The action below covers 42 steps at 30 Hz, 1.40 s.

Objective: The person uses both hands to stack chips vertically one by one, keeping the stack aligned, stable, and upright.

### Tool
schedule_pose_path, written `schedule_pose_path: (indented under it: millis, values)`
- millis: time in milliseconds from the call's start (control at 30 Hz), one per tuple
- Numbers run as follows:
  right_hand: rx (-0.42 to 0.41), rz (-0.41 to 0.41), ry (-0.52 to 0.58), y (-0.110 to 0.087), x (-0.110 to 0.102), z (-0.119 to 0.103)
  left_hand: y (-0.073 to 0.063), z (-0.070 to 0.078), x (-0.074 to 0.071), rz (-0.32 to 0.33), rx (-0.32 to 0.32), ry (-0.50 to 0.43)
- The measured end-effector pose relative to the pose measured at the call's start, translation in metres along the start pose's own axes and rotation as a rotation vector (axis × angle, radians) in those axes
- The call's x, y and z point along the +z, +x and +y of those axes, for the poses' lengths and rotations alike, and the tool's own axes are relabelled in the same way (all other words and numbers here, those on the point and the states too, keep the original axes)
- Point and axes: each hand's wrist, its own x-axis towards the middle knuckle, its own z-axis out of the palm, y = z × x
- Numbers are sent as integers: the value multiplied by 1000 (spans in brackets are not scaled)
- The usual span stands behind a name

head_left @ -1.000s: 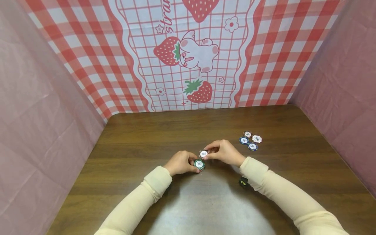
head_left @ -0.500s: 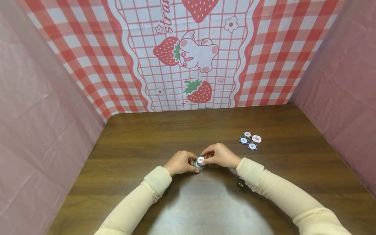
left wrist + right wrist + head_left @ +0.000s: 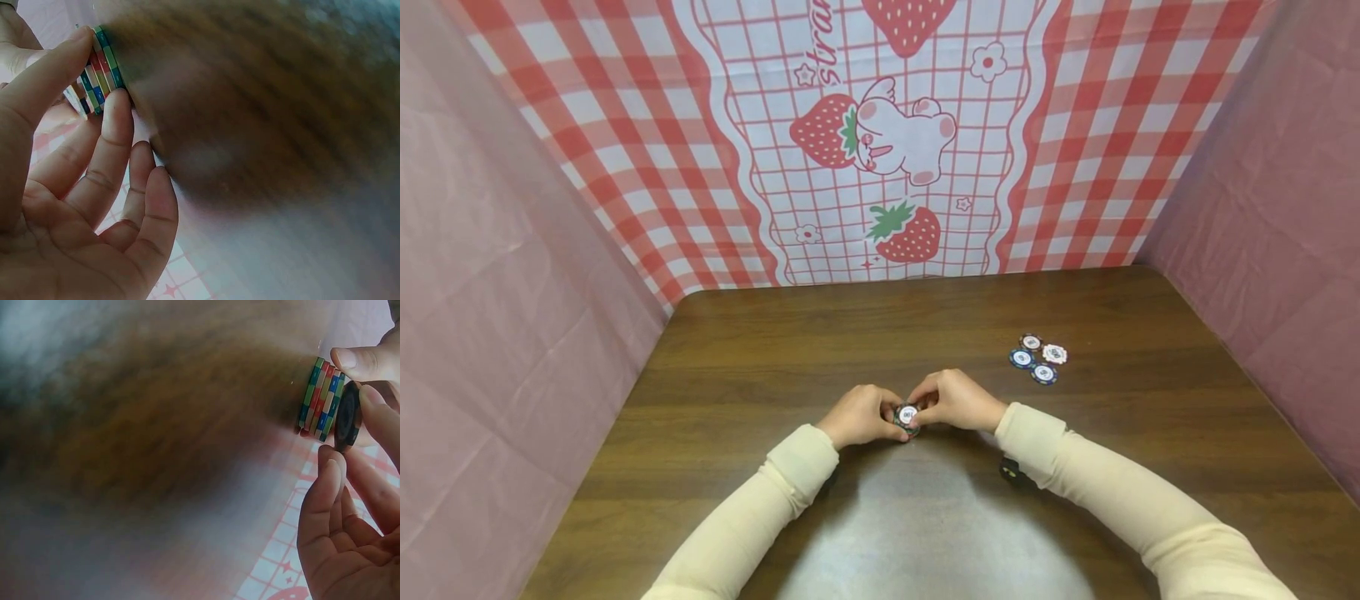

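Pinching a dark-edged poker chip (image 3: 347,419) by its rim, the right hand (image 3: 961,402) meets the left near the centre of the head view. The left hand (image 3: 860,415) grips the chip stack (image 3: 320,400), thumb and fingertip set against its edge. In the right wrist view the stack appears at the right of the frame, its layers close together; the pinched chip lies just beside its end face and is tilted relative to it. The step in hand is best judged as seating this chip on the stack. Good practice would bring the tilted face parallel to the top layer, match the rims all round, and release only once the chip lies flat. The left hand's light clamp should serve as a fence; too firm a squeeze could shear the layers sideways. Four loose chips (image 3: 1044,373) lie right of centre on the wooden table (image 3: 760,333), well apart from the stack.

Limits of the views: in the head view, fingers and the upper chip cover most of the stack. About four layers can be counted from the side, without certainty. Whether the pinched chip touches the top layer cannot be told. The tabletop blurs in both wrist views, and a dark object (image 3: 1011,471) below the right sleeve (image 3: 1033,437) is largely hidden.
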Motion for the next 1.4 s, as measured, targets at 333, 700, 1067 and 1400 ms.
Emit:
schedule_pose_path:
  millis: [333, 700, 1067, 1400]
  values:
    - [2, -10, -54, 2, 2, -1, 1, -1, 0, 6, 11, 9]
    - [2, -26, -97, 2, 2, -4, 1, -1, -1, 19, 24, 5]
    - [-20, 13, -92, 0, -3, -2, 1, 0, 0, 15, 33, 25]
    - [79, 138, 30, -14, -26, 6, 0, 0, 0, 19, 18, 21]
